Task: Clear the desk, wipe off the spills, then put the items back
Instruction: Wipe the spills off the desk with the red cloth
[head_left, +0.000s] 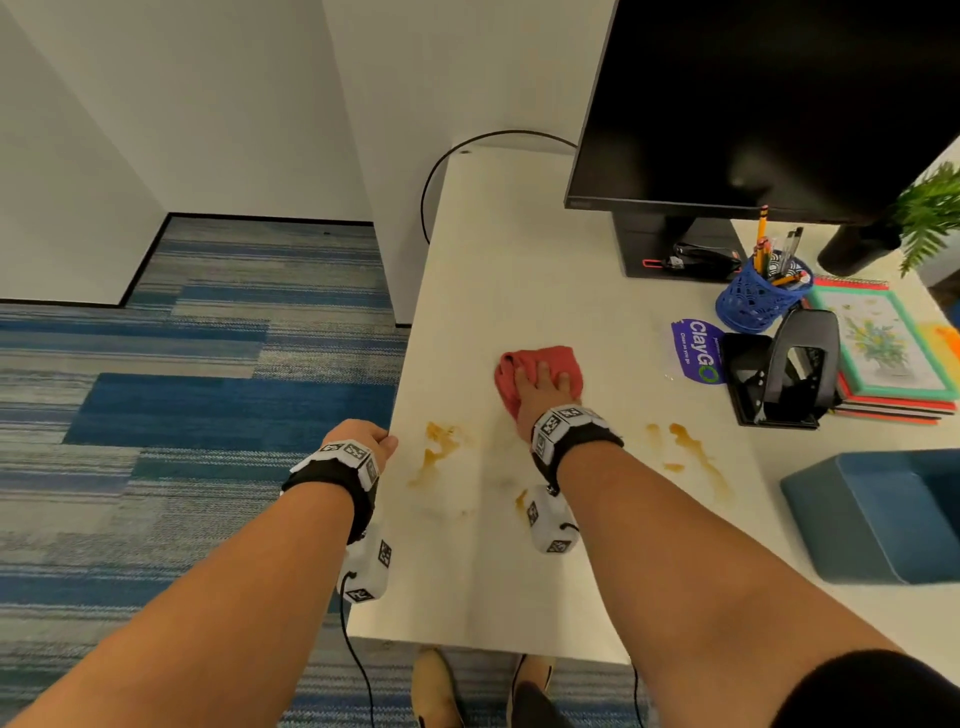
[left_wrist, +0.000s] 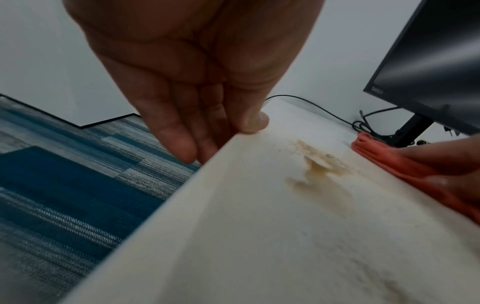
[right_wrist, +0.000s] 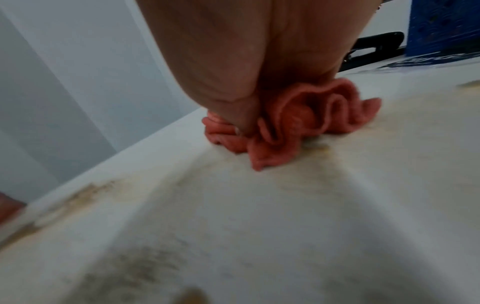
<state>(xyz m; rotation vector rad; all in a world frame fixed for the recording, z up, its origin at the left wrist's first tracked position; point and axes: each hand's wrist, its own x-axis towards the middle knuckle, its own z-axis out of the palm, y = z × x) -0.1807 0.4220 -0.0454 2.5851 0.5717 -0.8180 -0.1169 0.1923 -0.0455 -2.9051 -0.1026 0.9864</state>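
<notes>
My left hand sits at the desk's left edge, thumb on top, fingers down past the rim and fairly straight. It steadies the desk and holds nothing. Just right of it is a brown spill, untouched. Faint smears show nearer me, blurry in the right wrist view.

My right hand comes next, mid-desk, palm flat on the red cloth, fingers spread and pressing, not curled round it. The cloth is bunched under the palm, with folds sticking out. It looks soft and light and will likely ruck up and slide with little force. I'd say press with a flat hand for wiping, and to lift it pinch a fold at the loose edge. Can't tell if it's damp.

Right of my wrist is a second spill, a long streak, also not wiped. So I judge the wiping step only partly done.

Further right, pushed aside but on the desk: a purple label, a hole punch, a blue pen cup, notebooks, and a blue box near the front. A monitor stands at the back, a plant at far right.

Risk: dragging the cloth right could smear the streak toward the label.
</notes>
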